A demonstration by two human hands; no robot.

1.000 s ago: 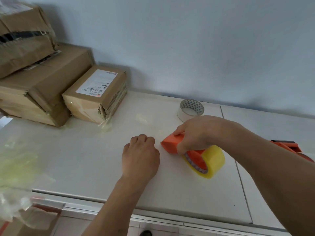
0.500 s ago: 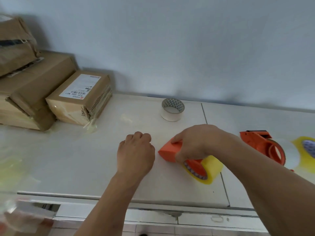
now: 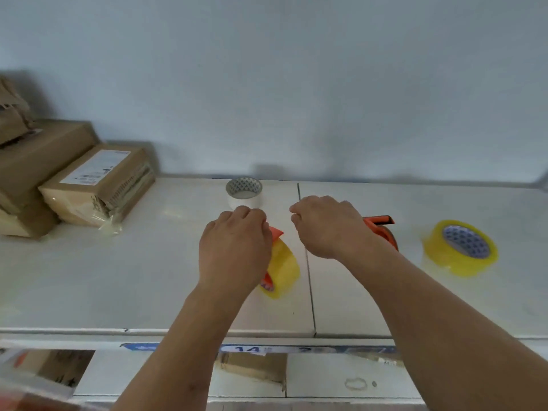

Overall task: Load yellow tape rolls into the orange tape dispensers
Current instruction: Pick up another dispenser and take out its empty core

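Observation:
An orange tape dispenser point(image 3: 275, 232) carrying a yellow tape roll point(image 3: 283, 266) lies on the white table point(image 3: 148, 277) at the centre. My left hand point(image 3: 234, 247) is closed over its handle, hiding most of the orange body. My right hand point(image 3: 329, 226) hovers just to the right with its fingers curled and nothing visible in them. Behind my right wrist a second orange dispenser point(image 3: 382, 229) is partly hidden. A loose yellow tape roll point(image 3: 461, 247) lies on its side at the right.
A white tape roll point(image 3: 244, 192) stands near the wall behind my hands. Taped cardboard boxes point(image 3: 98, 185) are stacked at the back left. A seam point(image 3: 308, 277) splits the tabletop. Below the front edge is a shelf with a label strip point(image 3: 252, 348).
My right hand let go of the loaded dispenser and shifted right. My left hand moved from the table onto the dispenser. The view swung right, bringing the loose yellow roll fully into sight.

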